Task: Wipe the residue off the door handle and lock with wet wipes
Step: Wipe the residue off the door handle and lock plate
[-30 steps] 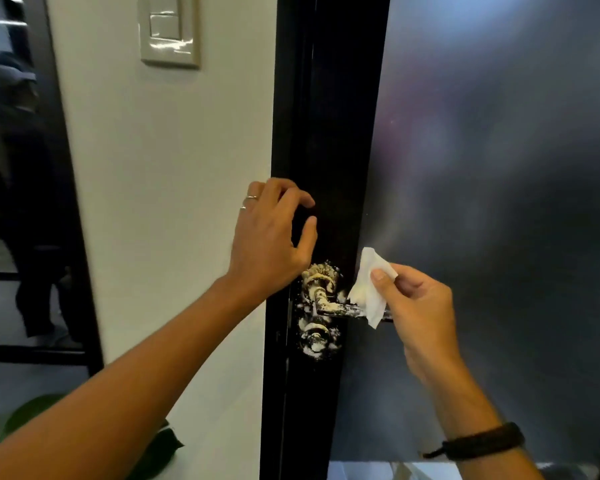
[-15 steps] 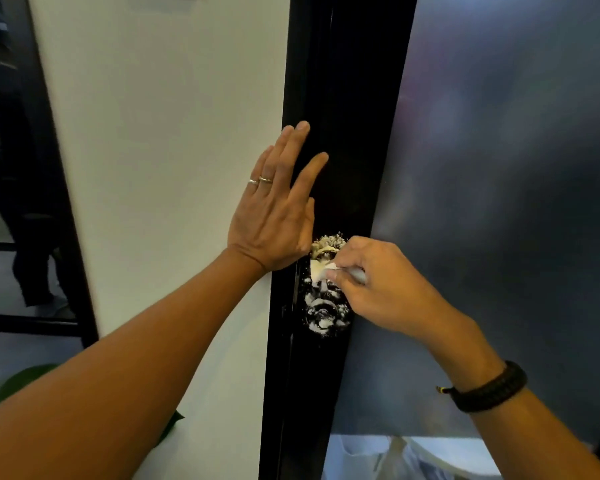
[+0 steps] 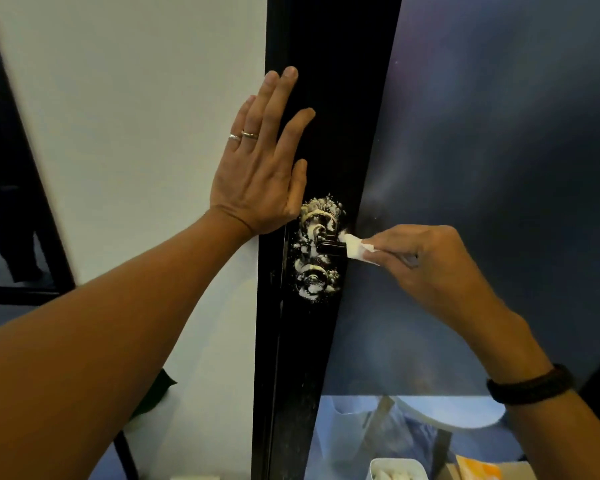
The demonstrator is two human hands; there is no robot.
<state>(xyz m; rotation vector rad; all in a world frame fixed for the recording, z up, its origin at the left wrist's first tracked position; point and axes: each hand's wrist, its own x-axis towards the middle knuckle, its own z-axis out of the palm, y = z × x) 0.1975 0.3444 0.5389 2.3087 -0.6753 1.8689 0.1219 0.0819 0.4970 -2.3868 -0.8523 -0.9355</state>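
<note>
A black door handle [image 3: 328, 247] juts from the black door frame [image 3: 326, 98], with whitish-yellow residue [image 3: 321, 211] caked around its base. Below it the round lock [image 3: 313, 279] is crusted with the same residue. My right hand [image 3: 426, 261] is shut on a folded white wet wipe [image 3: 355, 250], and the wipe wraps the handle's lever just right of its base. My left hand [image 3: 260, 168] lies flat and open, fingers spread, across the white wall and the frame's left edge, just above and left of the handle.
A frosted dark glass panel [image 3: 499, 168] fills the right side. The white wall [image 3: 136, 116] is on the left. Through the clear glass at the bottom I see a white container [image 3: 397, 469] and a round white table [image 3: 447, 414].
My right hand slid the wipe to the right along the handle, away from its base, uncovering the crusted base. My left hand stays pressed flat; one second ago it was still curled near the frame.
</note>
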